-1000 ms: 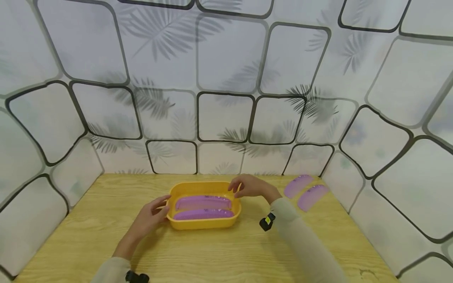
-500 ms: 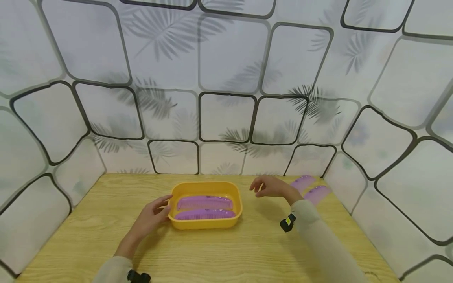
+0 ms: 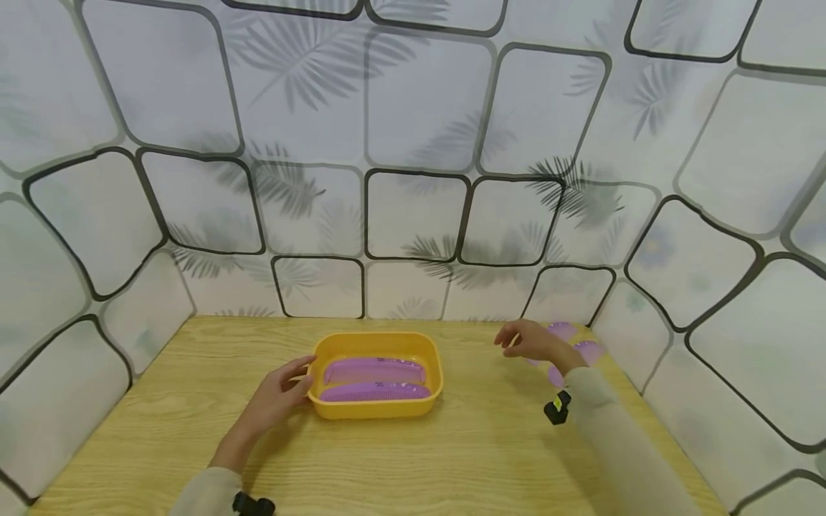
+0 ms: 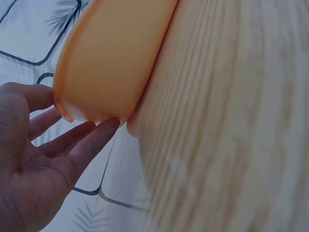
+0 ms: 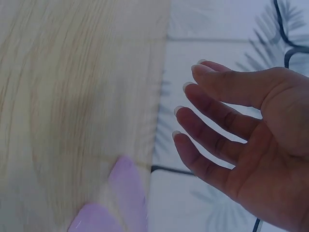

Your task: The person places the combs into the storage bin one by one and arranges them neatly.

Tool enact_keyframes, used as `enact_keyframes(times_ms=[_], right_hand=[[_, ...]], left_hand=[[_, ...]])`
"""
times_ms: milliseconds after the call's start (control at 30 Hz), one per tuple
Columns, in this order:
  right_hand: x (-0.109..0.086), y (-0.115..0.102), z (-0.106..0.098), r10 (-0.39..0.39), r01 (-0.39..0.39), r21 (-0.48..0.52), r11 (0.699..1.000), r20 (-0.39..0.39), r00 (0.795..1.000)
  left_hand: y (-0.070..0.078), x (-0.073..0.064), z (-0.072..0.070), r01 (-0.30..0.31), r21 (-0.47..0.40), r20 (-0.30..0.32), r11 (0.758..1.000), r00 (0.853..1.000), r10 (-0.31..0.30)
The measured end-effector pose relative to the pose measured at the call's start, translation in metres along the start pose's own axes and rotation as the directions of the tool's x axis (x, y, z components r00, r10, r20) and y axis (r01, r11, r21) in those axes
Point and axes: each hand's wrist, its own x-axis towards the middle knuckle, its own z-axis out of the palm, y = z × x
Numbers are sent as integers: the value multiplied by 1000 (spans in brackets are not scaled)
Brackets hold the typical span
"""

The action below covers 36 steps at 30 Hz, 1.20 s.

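Note:
Two purple combs, a far one (image 3: 374, 370) and a near one (image 3: 376, 391), lie side by side in a yellow plastic tray (image 3: 381, 409). My left hand (image 3: 279, 393) touches the tray's left end. In the left wrist view, the fingertips of that hand (image 4: 53, 154) rest against the outer end wall, thumb by the rim. My right hand (image 3: 532, 340), fingers loosely bent and holding nothing, hovers over the table to the tray's right. Two more purple combs (image 3: 588, 351) lie there, partly hidden by it; the right wrist view shows parts of these combs (image 5: 126, 186) below the hand (image 5: 241, 135).
The wood-grain table (image 3: 400, 466) meets a patterned backdrop (image 3: 413, 215) at the back, and panels with the same pattern stand at both sides. Each wrist wears a small black camera, such as the right camera (image 3: 557, 407).
My right hand has moved from above the tray's right end to the right, now in front of the two combs on the table. The left hand has stayed at the tray.

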Motion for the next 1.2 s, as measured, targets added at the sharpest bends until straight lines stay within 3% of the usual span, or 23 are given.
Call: enact_keyframes(times_ms=[400,700,833,1000,1200], right_hand=[[-30,42,-12,87,-87,-1,996,-75,993],[-42,81,-13,-8,3,-29,1000,-185,983],[-48,90,-15,43,-55,-64,996,-178,983],[-57,95,-14,168,-188,-114,976,-159,973],[-62,96,-10,169,-187,-150,971,-129,977]], left_hand=[[2,-2,-1,-25,-14,9,1000,1000,25],[1,-1,0,-4,2,0,1000,1000,4],[3,0,0,-1,7,-5,1000,1000,1],[4,-1,-1,-2,-11,10,1000,1000,2],[3,-2,-1,5,-20,11,1000,1000,-5]])
